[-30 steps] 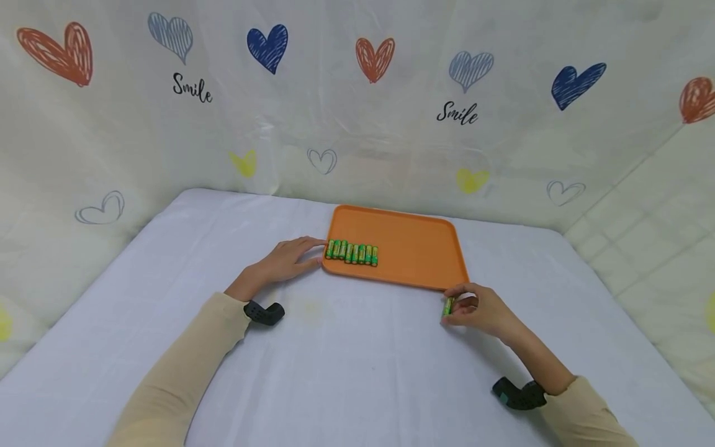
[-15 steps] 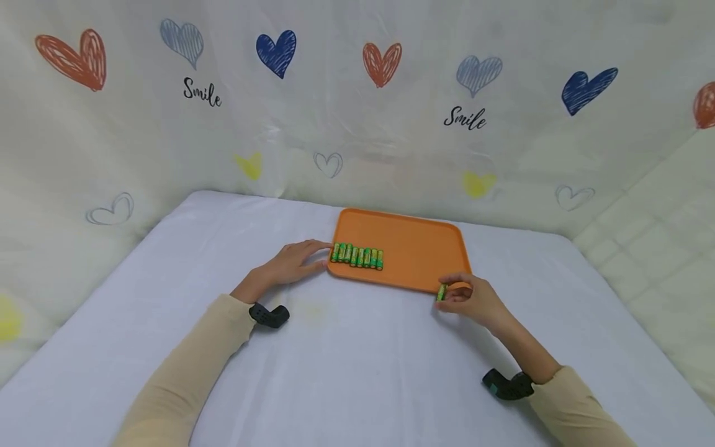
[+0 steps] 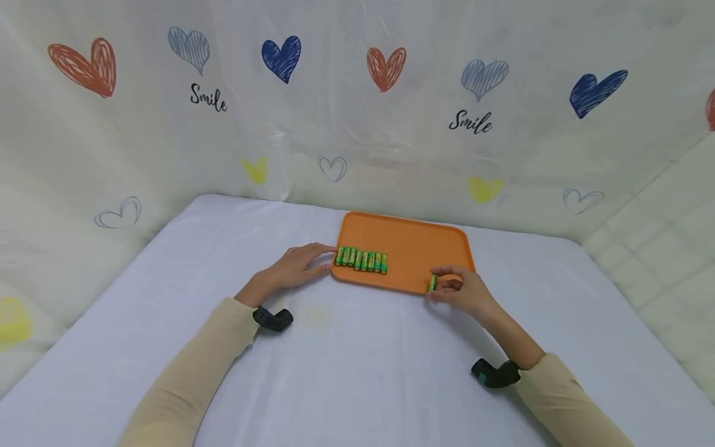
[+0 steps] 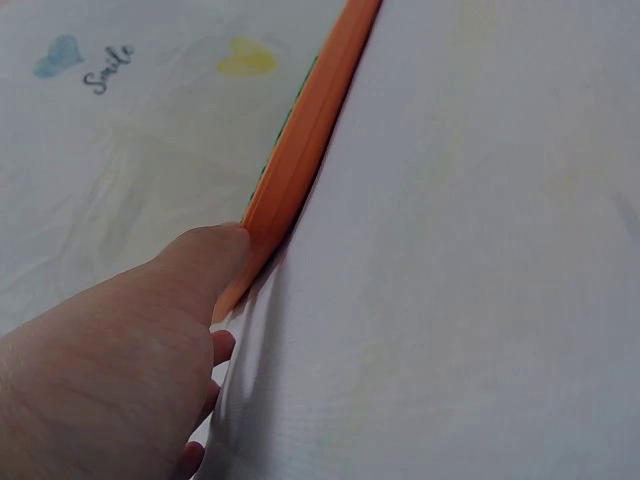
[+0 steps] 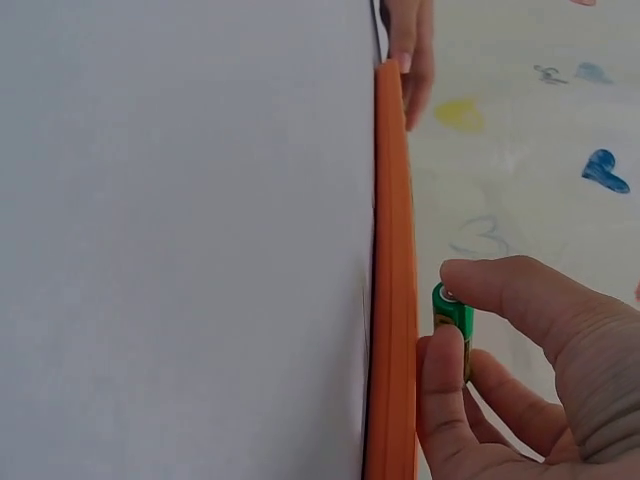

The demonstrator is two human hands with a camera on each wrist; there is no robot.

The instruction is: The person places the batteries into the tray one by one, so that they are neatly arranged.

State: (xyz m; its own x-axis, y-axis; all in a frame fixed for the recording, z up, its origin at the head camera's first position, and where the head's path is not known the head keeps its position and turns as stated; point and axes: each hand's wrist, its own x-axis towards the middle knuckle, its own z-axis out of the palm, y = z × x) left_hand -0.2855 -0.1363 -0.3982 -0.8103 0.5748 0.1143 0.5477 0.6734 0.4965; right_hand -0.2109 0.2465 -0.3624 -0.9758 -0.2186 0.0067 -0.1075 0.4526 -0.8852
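Note:
My right hand (image 3: pixel 465 293) pinches a small green battery (image 3: pixel 432 283) between thumb and fingers, over the front rim of the orange tray (image 3: pixel 409 239) near its right corner. In the right wrist view the battery (image 5: pixel 456 312) stands roughly upright, a metal end showing at the top. Several green-and-gold batteries (image 3: pixel 364 261) lie side by side in a row at the tray's front left. My left hand (image 3: pixel 296 267) rests with loosely extended fingers against the tray's left end. The left wrist view has the thumb (image 4: pixel 215 262) at the tray's side wall (image 4: pixel 300 160).
A white cloth (image 3: pixel 357 366) covers the table under the tray. Behind it hangs a pale sheet (image 3: pixel 413 133) printed with hearts and the word "Smile". Each wrist carries a black device, one left (image 3: pixel 272 319) and one right (image 3: pixel 496 373).
My right hand has moved left and away from me with the battery, from the cloth in front of the tray's corner to over its front rim. My left hand keeps its place at the tray.

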